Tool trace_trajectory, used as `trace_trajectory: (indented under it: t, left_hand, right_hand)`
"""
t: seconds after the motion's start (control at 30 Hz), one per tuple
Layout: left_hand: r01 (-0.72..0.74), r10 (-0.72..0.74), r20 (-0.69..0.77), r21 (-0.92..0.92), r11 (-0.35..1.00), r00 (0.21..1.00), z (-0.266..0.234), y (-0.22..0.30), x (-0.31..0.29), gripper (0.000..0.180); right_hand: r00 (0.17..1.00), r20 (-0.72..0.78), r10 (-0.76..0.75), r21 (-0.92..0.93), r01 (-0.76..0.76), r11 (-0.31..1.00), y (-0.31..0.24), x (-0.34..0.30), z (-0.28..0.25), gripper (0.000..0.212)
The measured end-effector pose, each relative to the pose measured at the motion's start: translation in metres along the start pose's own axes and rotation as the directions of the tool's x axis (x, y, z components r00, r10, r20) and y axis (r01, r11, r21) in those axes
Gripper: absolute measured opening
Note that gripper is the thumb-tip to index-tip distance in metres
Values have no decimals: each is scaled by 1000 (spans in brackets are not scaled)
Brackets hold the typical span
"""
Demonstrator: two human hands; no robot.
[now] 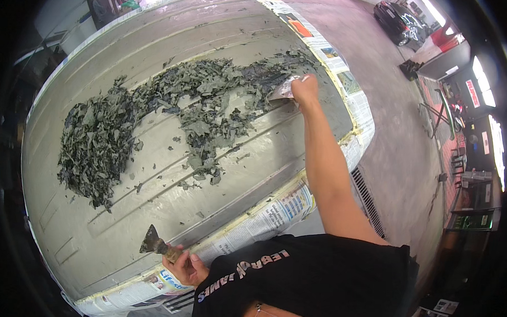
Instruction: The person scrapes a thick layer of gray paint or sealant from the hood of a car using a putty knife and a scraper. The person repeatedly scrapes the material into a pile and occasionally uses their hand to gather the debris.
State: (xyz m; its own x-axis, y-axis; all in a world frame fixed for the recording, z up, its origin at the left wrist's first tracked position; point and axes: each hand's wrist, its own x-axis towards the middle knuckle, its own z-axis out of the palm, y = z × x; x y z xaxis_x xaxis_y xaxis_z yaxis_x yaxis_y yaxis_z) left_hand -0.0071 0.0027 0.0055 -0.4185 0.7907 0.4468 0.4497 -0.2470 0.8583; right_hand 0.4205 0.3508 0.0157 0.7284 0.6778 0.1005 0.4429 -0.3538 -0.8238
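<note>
My right hand (305, 91) reaches out to the far right and is closed on a thin metal plate (283, 91). The plate's edge meets a band of peeled grey paint flakes (214, 81). Under the flakes lies a broad ribbed vehicle roof (157, 131), dull grey-beige. At the near edge my left hand (186, 267) grips a putty knife (168, 252) by its handle. That tool's dark, crusted blade (151, 240) points up and left, over the roof; no flakes lie directly against it.
Newspaper (261, 222) taped with yellow tape borders the roof. A dense flake heap (97, 153) spreads over its left part. Concrete floor (368, 82) extends to the right, with a drain grate (366, 202), a dark car (402, 25) and a folding stand (439, 113).
</note>
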Motion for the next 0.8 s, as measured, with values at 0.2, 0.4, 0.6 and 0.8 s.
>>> trace_trajectory:
  t: [0.2, 0.4, 0.6, 0.8]
  left_hand:
    - [29, -31, -34, -61, 998, 999, 0, 0, -3, 18]
    - [57, -57, -15, 9, 998, 998, -4, -2, -3, 17]
    - [-2, 4, 36, -41, 999, 999, -2, -4, -2, 18]
    - [38, -41, -28, -112, 993, 999, 1, -8, -3, 17]
  right_hand:
    - [928, 339, 155, 236, -244, 941, -14, -17, -41, 56]
    - [996, 62, 63, 85, -68, 994, -34, -16, 5, 54]
    - [998, 60, 16, 192, -27, 981, -17, 1, 20, 44]
    - [958, 228, -171, 159, 137, 978, -78, -83, 54, 45]
